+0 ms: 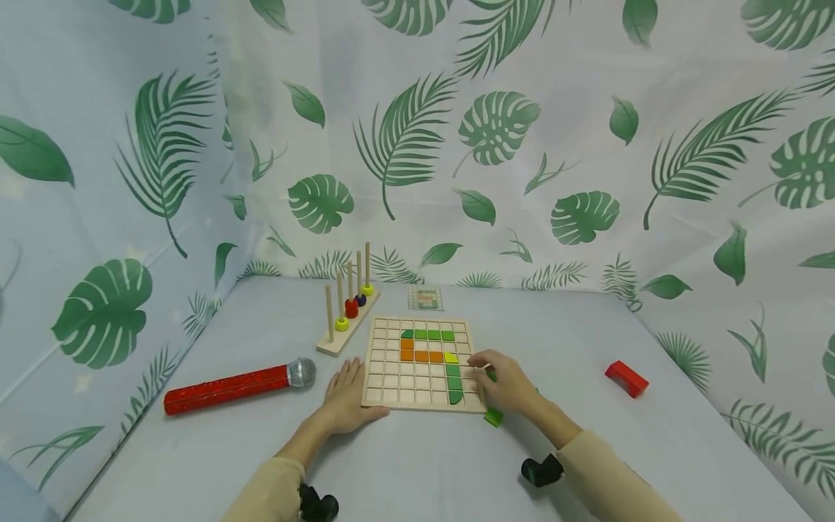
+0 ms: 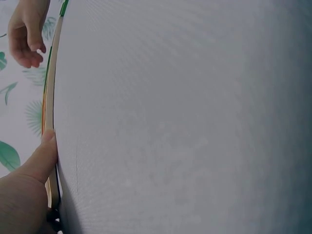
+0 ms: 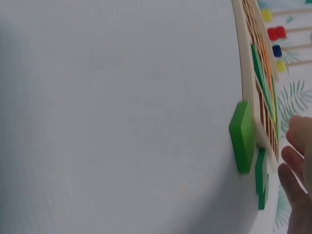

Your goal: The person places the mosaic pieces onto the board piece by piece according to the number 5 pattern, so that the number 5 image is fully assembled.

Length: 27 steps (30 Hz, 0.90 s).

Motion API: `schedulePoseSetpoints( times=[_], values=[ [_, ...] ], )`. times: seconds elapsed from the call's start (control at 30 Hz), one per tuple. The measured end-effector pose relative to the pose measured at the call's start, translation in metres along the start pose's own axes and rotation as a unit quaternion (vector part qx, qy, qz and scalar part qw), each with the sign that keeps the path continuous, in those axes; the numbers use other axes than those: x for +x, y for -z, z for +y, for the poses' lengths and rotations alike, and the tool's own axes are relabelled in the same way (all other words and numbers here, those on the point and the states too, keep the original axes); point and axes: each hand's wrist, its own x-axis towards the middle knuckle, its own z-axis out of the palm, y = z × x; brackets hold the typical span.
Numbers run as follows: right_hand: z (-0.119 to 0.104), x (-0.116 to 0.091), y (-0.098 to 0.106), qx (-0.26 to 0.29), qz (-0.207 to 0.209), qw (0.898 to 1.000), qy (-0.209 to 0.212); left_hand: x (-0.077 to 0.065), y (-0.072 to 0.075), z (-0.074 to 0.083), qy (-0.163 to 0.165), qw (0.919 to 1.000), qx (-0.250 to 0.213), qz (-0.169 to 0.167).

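Observation:
A wooden grid board (image 1: 385, 391) lies on the table, bearing a winding row of dark green, orange (image 1: 422, 356), yellow (image 1: 451, 357) and green tiles (image 1: 454, 380). My left hand (image 1: 346, 402) rests with fingers spread at the board's lower left corner, its thumb (image 2: 41, 156) touching the edge. Over the board's right edge hovers my right hand (image 1: 505, 383), fingers loosely bent, with nothing seen between them. Below it, a light green tile (image 3: 243, 139) and darker green tiles (image 3: 261, 173) lie beside the board, partly covered by this hand in the head view.
Behind the board lies a small pattern card (image 1: 425, 297). A peg stand (image 1: 334, 344) with yellow, red and blue beads stands at the back left. On the left lies a red microphone (image 1: 235, 388); a red block (image 1: 628, 378) is far right. Leaf-print cloth (image 1: 417, 217) hangs behind.

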Motion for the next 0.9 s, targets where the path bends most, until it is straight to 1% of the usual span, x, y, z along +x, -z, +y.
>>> schedulePoseSetpoints(
  times=[0.07,0.17,0.53,0.73,0.9],
  values=[
    [0.005,-0.001,0.002,-0.006,-0.004,1.0,-0.026,0.0,0.0,0.0,-0.003,1.0,0.0,-0.001],
    [0.012,-0.003,0.004,-0.013,-0.008,0.999,-0.045,-0.001,0.0,0.0,-0.005,1.0,0.003,-0.002],
    [0.026,-0.007,0.01,-0.015,-0.005,0.998,-0.058,-0.003,0.003,0.004,-0.006,1.0,-0.006,0.003],
    [0.032,-0.009,0.012,-0.032,-0.012,0.997,-0.062,-0.004,0.004,0.004,-0.007,0.9999,-0.008,0.004],
    [0.035,-0.011,0.015,-0.043,-0.003,0.996,-0.075,-0.004,0.003,0.004,-0.004,1.0,-0.002,0.001]
  ],
)
